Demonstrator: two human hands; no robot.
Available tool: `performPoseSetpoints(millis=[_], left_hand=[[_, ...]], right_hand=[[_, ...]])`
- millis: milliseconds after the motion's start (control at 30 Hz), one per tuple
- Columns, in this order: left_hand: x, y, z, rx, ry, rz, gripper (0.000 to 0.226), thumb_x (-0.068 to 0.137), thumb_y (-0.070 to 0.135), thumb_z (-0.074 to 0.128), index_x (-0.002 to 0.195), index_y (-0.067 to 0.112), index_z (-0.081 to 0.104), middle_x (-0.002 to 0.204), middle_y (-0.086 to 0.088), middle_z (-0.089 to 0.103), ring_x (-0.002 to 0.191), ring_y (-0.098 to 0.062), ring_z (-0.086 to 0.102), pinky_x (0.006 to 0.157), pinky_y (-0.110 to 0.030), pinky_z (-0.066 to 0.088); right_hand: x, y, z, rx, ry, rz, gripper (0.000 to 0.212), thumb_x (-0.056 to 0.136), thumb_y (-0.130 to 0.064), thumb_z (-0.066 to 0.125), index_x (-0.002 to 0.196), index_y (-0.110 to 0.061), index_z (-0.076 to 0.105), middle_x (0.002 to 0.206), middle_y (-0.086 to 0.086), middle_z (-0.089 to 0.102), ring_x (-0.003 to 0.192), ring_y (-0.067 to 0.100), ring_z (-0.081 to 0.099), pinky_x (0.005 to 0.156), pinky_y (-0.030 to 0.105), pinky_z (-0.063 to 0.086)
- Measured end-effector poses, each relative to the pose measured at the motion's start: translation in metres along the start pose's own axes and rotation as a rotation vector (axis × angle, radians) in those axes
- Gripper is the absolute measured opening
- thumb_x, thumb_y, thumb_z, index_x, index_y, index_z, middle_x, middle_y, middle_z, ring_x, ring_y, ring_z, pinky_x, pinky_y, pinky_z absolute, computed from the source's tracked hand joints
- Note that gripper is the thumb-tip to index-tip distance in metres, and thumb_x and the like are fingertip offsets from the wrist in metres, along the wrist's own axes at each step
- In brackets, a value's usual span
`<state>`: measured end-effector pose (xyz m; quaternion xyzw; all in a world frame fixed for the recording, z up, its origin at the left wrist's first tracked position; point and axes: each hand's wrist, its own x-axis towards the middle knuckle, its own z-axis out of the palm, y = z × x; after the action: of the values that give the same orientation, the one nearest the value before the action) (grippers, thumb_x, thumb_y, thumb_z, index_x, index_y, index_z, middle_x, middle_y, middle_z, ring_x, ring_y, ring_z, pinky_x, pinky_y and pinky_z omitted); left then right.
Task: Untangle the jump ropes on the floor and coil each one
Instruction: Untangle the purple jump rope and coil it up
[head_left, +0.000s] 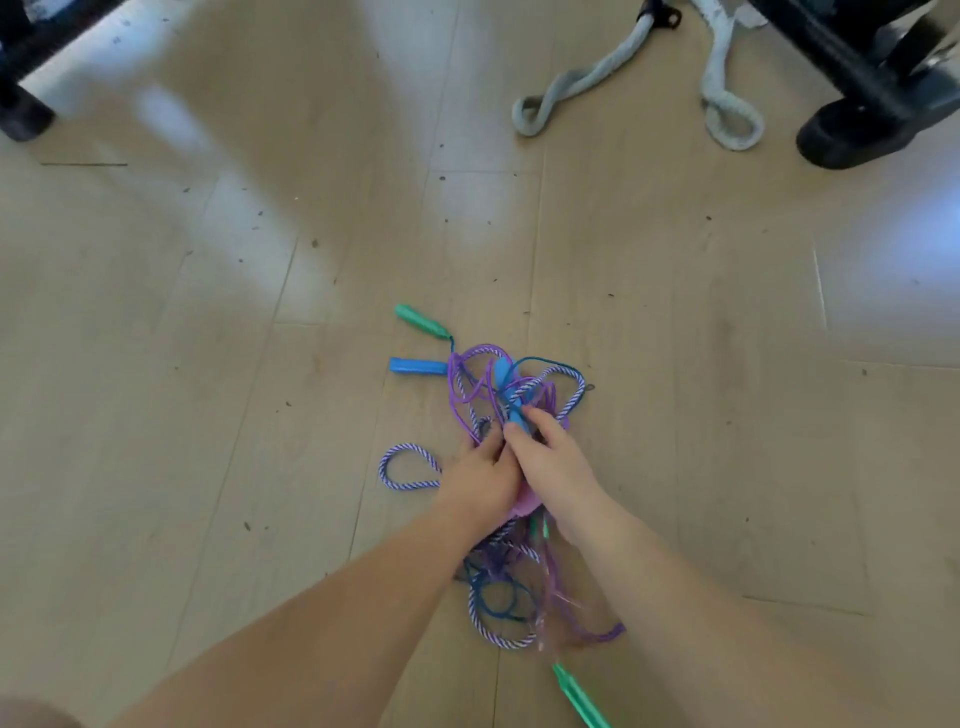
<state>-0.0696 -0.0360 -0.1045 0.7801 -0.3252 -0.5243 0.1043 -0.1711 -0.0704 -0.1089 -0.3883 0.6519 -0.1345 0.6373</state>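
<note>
A tangle of jump ropes lies on the wooden floor: a purple cord, a purple-and-white striped cord and a dark blue cord, knotted together. A green handle and a blue handle stick out at the tangle's far left. Another green handle lies near the bottom edge. A second blue handle sits inside the tangle. My right hand pinches that blue handle with thumb and fingertips. My left hand grips cords beside it, and something pink shows under both hands. More cord loops lie between my forearms.
A thick grey rope with looped ends lies at the far right of the floor. Black machine feet stand at the far right and far left. Bare wooden floor surrounds the tangle.
</note>
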Motion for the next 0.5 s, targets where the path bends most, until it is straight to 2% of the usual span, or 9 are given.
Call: performPoseSetpoints(millis=[33, 67, 100, 133, 200, 267, 367, 467, 500], left_hand=[[-0.009, 0.01, 0.003, -0.132, -0.029, 0.022, 0.038, 0.096, 0.047, 0.049, 0.129, 0.037, 0.066, 0.121, 0.003, 0.074, 0.113, -0.023, 0.068, 0.102, -0.044, 0.053], [-0.018, 0.019, 0.007, -0.264, -0.036, 0.023, 0.033, 0.097, 0.042, 0.052, 0.119, 0.031, 0.072, 0.088, 0.008, 0.078, 0.087, -0.011, 0.073, 0.084, -0.031, 0.06], [-0.03, 0.034, 0.009, -0.387, -0.067, 0.045, 0.028, 0.101, 0.032, 0.052, 0.116, 0.021, 0.073, 0.064, 0.011, 0.071, 0.064, -0.003, 0.068, 0.066, -0.02, 0.056], [-0.042, 0.049, 0.011, -0.441, -0.144, 0.091, 0.024, 0.105, 0.022, 0.05, 0.116, 0.014, 0.07, 0.054, 0.013, 0.064, 0.054, 0.0, 0.061, 0.056, -0.014, 0.05], [-0.077, 0.085, 0.01, -0.491, -0.27, 0.156, 0.026, 0.106, 0.013, 0.048, 0.122, 0.018, 0.068, 0.063, 0.011, 0.068, 0.062, -0.001, 0.066, 0.059, -0.014, 0.051], [-0.116, 0.124, 0.005, -0.508, -0.313, 0.207, 0.034, 0.106, 0.015, 0.049, 0.13, 0.032, 0.067, 0.093, 0.007, 0.077, 0.086, -0.003, 0.073, 0.075, -0.019, 0.057], [-0.195, 0.201, 0.0, -0.45, -0.368, 0.242, 0.036, 0.105, 0.031, 0.049, 0.135, 0.047, 0.06, 0.124, 0.008, 0.074, 0.118, -0.015, 0.069, 0.104, -0.041, 0.053], [-0.281, 0.283, -0.003, -0.387, -0.362, 0.261, 0.032, 0.106, 0.044, 0.042, 0.125, 0.04, 0.067, 0.116, 0.007, 0.075, 0.119, -0.028, 0.068, 0.107, -0.047, 0.05], [-0.313, 0.313, -0.005, -0.382, -0.365, 0.243, 0.036, 0.106, 0.05, 0.04, 0.119, 0.038, 0.071, 0.113, 0.006, 0.076, 0.117, -0.024, 0.069, 0.107, -0.043, 0.05]], right_hand=[[-0.005, -0.002, -0.007, 0.045, -0.006, -0.012, 0.047, 0.082, -0.057, 0.064, 0.128, -0.048, 0.06, 0.133, -0.009, 0.064, 0.117, 0.011, 0.065, 0.106, 0.04, 0.052], [-0.011, -0.007, -0.017, 0.087, -0.005, -0.033, 0.041, 0.089, -0.043, 0.065, 0.13, -0.043, 0.061, 0.13, -0.007, 0.065, 0.115, 0.01, 0.065, 0.101, 0.033, 0.053], [-0.019, -0.013, -0.029, 0.126, 0.003, -0.055, 0.037, 0.095, -0.03, 0.064, 0.131, -0.038, 0.061, 0.13, -0.005, 0.066, 0.111, 0.009, 0.066, 0.093, 0.025, 0.055], [-0.027, -0.019, -0.044, 0.163, 0.012, -0.072, 0.036, 0.098, -0.021, 0.062, 0.131, -0.035, 0.062, 0.129, -0.003, 0.066, 0.107, 0.009, 0.067, 0.083, 0.019, 0.056], [-0.053, -0.039, -0.078, 0.211, 0.023, -0.084, 0.036, 0.098, -0.017, 0.061, 0.126, -0.04, 0.063, 0.126, -0.002, 0.069, 0.104, 0.013, 0.07, 0.085, 0.028, 0.059], [-0.092, -0.069, -0.114, 0.246, 0.042, -0.072, 0.037, 0.099, -0.019, 0.061, 0.124, -0.046, 0.063, 0.121, -0.007, 0.072, 0.109, 0.017, 0.072, 0.097, 0.042, 0.058], [-0.174, -0.13, -0.175, 0.32, 0.087, -0.112, 0.029, 0.102, -0.027, 0.058, 0.123, -0.046, 0.064, 0.119, -0.009, 0.073, 0.106, 0.008, 0.072, 0.091, 0.03, 0.058], [-0.266, -0.197, -0.244, 0.42, 0.118, -0.121, 0.026, 0.108, -0.039, 0.044, 0.12, -0.038, 0.067, 0.111, -0.004, 0.076, 0.094, 0.006, 0.074, 0.074, 0.019, 0.056], [-0.294, -0.216, -0.268, 0.422, 0.149, -0.123, 0.029, 0.109, -0.037, 0.04, 0.122, -0.037, 0.066, 0.111, -0.005, 0.075, 0.093, 0.004, 0.073, 0.073, 0.016, 0.054]])
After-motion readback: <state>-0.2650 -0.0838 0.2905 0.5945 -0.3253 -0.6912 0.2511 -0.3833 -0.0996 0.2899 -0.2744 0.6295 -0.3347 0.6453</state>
